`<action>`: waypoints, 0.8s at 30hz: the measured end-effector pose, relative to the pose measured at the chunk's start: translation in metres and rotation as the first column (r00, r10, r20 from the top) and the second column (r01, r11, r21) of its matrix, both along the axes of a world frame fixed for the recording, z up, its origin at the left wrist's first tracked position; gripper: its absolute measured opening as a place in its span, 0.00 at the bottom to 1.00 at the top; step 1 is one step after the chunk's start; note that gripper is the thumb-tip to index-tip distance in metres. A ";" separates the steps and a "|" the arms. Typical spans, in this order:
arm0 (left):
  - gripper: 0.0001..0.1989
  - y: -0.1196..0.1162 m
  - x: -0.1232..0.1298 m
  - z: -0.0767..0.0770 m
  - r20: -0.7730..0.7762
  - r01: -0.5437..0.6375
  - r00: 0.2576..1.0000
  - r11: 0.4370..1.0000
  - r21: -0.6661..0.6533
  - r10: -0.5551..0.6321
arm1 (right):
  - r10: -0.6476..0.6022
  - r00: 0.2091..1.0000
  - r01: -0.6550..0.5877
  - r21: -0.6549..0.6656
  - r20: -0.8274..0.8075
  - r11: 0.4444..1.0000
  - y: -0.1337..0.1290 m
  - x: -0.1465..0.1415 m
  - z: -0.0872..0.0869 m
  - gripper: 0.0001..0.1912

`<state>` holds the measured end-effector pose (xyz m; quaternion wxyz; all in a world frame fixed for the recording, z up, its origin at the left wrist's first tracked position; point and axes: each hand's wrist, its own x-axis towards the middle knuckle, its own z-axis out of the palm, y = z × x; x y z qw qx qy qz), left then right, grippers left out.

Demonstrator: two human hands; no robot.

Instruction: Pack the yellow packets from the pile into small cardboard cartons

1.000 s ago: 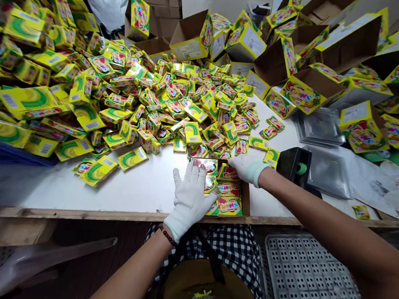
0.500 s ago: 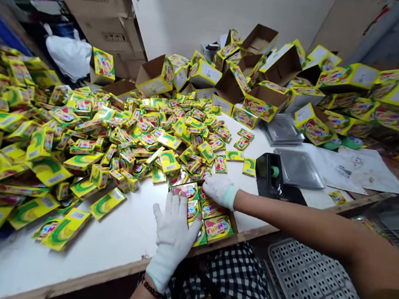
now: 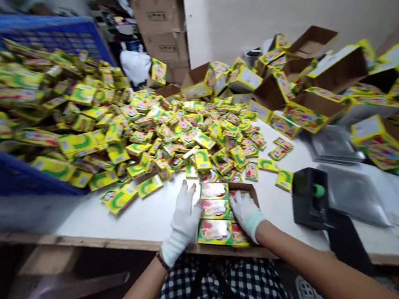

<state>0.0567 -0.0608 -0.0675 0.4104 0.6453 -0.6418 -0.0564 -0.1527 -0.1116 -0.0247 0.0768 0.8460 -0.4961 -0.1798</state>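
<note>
An open carton lies at the table's front edge, filled with small yellow-and-green packs in rows. My left hand, in a white glove with bare fingertips, is against the carton's left side, fingers stretched out and holding nothing. Over the carton's right column, my gloved right hand rests on the packs there, its fingers extended downward and partly hiding them. Behind the carton spreads a heap of loose packs of the same print.
A blue crate full of packs stands at left. Several open display boxes are piled at the back right. A black tape dispenser sits right of the carton, beside clear plastic sheets. The table's wooden edge runs along the front.
The view has swung left, bringing the blue crate into sight. My left hand has moved from on top of the packs to the carton's left side. My right hand has shifted nearer along the right column.
</note>
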 end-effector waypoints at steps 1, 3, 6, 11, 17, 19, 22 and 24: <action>0.27 -0.005 0.023 -0.004 0.037 -0.089 0.995 0.996 0.031 0.088 | -0.015 1.000 0.015 -0.020 -0.018 1.000 0.004 0.002 -0.005 0.26; 0.27 -0.013 0.073 -0.008 0.141 -0.293 0.951 0.946 0.137 0.274 | -0.012 0.999 0.011 -0.041 -0.031 0.999 0.007 0.004 -0.012 0.27; 0.25 -0.016 0.133 -0.011 0.146 -0.354 0.933 0.910 0.214 0.329 | 0.029 1.000 -0.029 -0.018 -0.009 0.999 0.003 0.001 -0.010 0.27; 0.19 -0.005 0.138 -0.014 -0.038 -0.198 0.976 0.949 0.244 0.213 | 0.107 0.974 -0.127 0.093 0.198 0.987 -0.005 -0.020 0.025 0.23; 0.21 0.030 0.035 0.045 -0.516 0.204 0.852 0.964 0.169 -0.090 | 0.506 0.817 -0.446 -0.253 0.277 0.858 0.030 0.007 0.093 0.25; 0.18 0.040 0.001 0.071 -0.545 0.380 0.795 0.919 0.104 -0.267 | 0.602 0.769 -0.556 -0.239 0.215 0.796 0.043 0.019 0.111 0.21; 0.18 0.045 -0.008 0.086 -0.481 0.470 0.794 0.877 0.097 -0.373 | 0.492 0.847 -0.484 -0.089 0.203 0.870 0.043 0.012 0.127 0.15; 0.22 0.041 0.021 0.075 -0.375 0.313 0.890 0.945 0.093 -0.258 | 0.321 0.918 -0.337 0.031 0.235 0.941 0.033 -0.008 0.130 0.13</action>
